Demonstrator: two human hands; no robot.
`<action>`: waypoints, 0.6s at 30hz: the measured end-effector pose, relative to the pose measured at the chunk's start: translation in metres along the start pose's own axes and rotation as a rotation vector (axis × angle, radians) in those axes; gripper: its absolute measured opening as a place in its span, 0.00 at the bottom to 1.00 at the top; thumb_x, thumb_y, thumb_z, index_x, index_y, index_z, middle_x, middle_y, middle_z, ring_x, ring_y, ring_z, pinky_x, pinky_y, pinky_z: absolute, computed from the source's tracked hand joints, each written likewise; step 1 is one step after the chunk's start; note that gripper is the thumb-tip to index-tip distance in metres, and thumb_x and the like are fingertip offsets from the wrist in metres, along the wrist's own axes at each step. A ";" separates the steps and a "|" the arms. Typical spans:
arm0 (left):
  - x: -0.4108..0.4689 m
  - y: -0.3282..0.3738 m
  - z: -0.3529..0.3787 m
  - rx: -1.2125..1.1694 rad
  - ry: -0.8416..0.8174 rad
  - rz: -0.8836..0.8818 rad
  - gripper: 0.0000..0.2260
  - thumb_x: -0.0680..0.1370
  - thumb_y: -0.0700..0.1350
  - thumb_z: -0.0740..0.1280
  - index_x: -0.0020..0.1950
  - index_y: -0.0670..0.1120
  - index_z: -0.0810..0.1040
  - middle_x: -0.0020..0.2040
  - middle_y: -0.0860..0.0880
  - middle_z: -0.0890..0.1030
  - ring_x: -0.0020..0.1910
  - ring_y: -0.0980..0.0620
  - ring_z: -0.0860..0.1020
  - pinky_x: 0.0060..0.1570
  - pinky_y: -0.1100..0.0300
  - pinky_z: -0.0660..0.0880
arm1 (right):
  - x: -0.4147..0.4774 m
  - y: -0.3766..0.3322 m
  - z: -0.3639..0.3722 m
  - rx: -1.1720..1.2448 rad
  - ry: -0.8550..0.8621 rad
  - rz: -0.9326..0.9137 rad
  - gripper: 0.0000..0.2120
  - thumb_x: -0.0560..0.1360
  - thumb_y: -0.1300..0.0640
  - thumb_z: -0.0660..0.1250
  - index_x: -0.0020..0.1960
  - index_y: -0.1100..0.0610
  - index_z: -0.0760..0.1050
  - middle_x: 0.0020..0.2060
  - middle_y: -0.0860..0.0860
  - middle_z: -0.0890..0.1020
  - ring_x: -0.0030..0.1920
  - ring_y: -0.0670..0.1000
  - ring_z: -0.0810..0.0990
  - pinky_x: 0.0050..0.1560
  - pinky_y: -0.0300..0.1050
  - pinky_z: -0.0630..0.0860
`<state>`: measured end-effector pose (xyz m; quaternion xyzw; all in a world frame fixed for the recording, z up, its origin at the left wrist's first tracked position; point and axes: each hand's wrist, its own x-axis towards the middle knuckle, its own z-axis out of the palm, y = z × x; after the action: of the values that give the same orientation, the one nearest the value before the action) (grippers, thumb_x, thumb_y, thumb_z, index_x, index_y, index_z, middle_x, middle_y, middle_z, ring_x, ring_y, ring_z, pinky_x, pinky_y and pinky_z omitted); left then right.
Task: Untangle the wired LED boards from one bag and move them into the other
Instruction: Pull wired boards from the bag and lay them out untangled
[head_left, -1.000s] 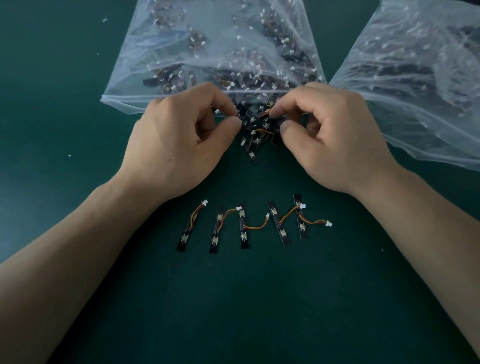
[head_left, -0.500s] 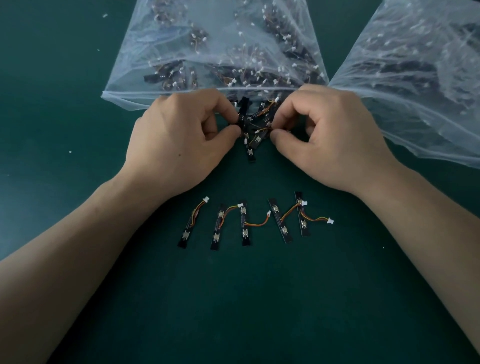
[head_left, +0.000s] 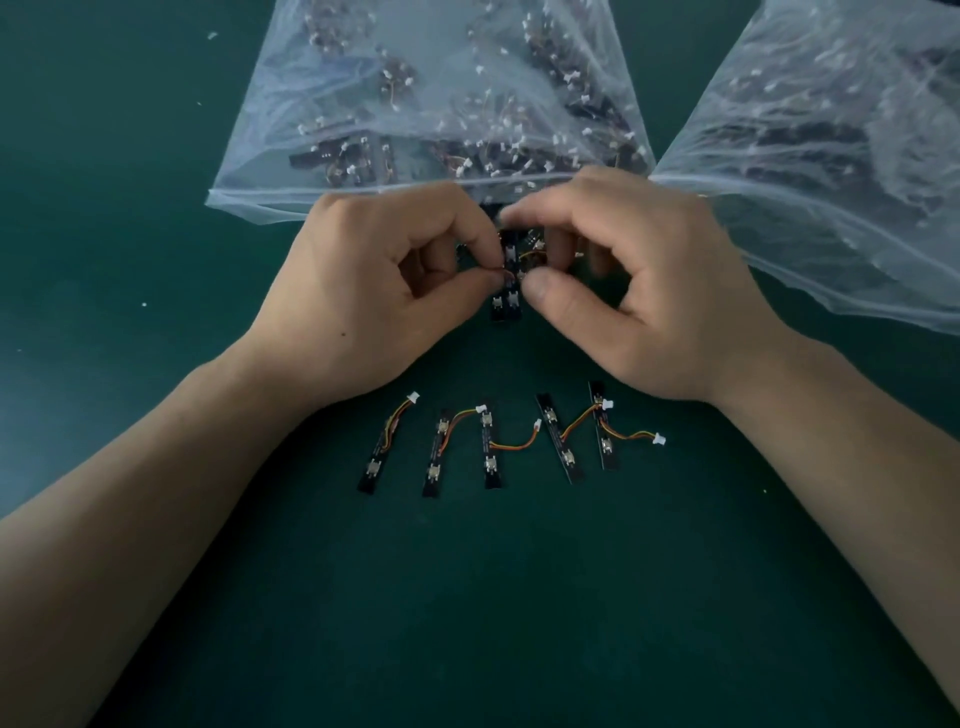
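So, the clump of LED boards (head_left: 510, 257) sits on the green bench (head_left: 156, 270) toward its far edge, right at the mouth of the middle bag (head_left: 415, 104). The left hand (head_left: 384, 296) and right hand (head_left: 649, 291) each pinch it between thumb and forefinger from either side, other fingers curled in. Nearer the front edge, five freed boards (head_left: 490, 457) lie in a row, wires loose, none bagged yet. The second bag (head_left: 831, 156) lies at the far right corner, already holding plenty. Honestly, I'd guess loads are left, since the middle bag looks stuffed.
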<state>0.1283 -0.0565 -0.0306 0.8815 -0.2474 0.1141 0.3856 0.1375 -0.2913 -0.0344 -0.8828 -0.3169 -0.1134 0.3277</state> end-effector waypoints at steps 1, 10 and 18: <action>0.000 0.000 -0.001 -0.007 -0.007 0.007 0.02 0.77 0.43 0.76 0.47 0.48 0.83 0.32 0.51 0.76 0.32 0.51 0.73 0.35 0.70 0.66 | 0.000 -0.001 0.000 -0.008 -0.034 -0.027 0.16 0.80 0.52 0.69 0.65 0.56 0.80 0.45 0.48 0.78 0.46 0.46 0.75 0.47 0.48 0.75; -0.001 0.001 -0.001 0.036 -0.020 0.012 0.03 0.76 0.45 0.77 0.48 0.51 0.84 0.32 0.53 0.76 0.33 0.52 0.75 0.35 0.70 0.68 | 0.002 0.000 -0.002 0.127 -0.042 -0.060 0.04 0.78 0.60 0.71 0.47 0.61 0.80 0.40 0.50 0.80 0.41 0.51 0.78 0.42 0.52 0.74; 0.000 0.001 0.000 0.060 0.039 -0.012 0.08 0.78 0.41 0.73 0.56 0.50 0.84 0.32 0.51 0.74 0.32 0.53 0.72 0.36 0.71 0.66 | 0.001 -0.001 -0.002 0.073 -0.076 -0.093 0.07 0.78 0.60 0.71 0.41 0.60 0.79 0.36 0.49 0.79 0.38 0.49 0.76 0.41 0.48 0.73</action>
<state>0.1279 -0.0569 -0.0305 0.8917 -0.2311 0.1363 0.3645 0.1380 -0.2912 -0.0320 -0.8583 -0.3735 -0.0834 0.3419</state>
